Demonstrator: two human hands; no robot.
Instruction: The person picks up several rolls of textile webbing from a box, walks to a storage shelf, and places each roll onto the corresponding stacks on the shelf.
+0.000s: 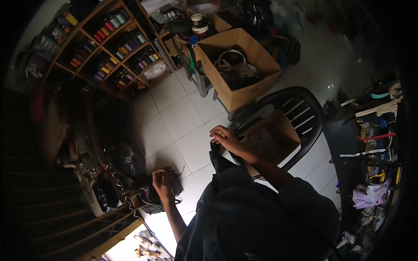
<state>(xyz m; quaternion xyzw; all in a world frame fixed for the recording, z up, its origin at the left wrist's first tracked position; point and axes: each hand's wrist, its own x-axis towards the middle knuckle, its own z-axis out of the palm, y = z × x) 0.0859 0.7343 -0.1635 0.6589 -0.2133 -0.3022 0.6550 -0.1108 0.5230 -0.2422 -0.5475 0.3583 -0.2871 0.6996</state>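
My left hand [162,182] is held low on the left, its fingers loosely bent and slightly apart, with nothing visible in them. Just beside and behind it is a dark bag [175,185], partly hidden by my hand. Over the tiled floor [176,122], my right hand [223,136] hangs in front of my body. Its fingers are half bent and apart, and I see no object in it. Right of that hand stands an open cardboard box [285,132] on a black plastic chair [320,115].
A larger cardboard box [230,98] holding straps and dark items stands ahead. Wooden shelves [91,37] with several thread spools fill the far left. A cluttered rack [376,143] of strips and bags lines the right. Shoes [148,243] lie at the bright lower left.
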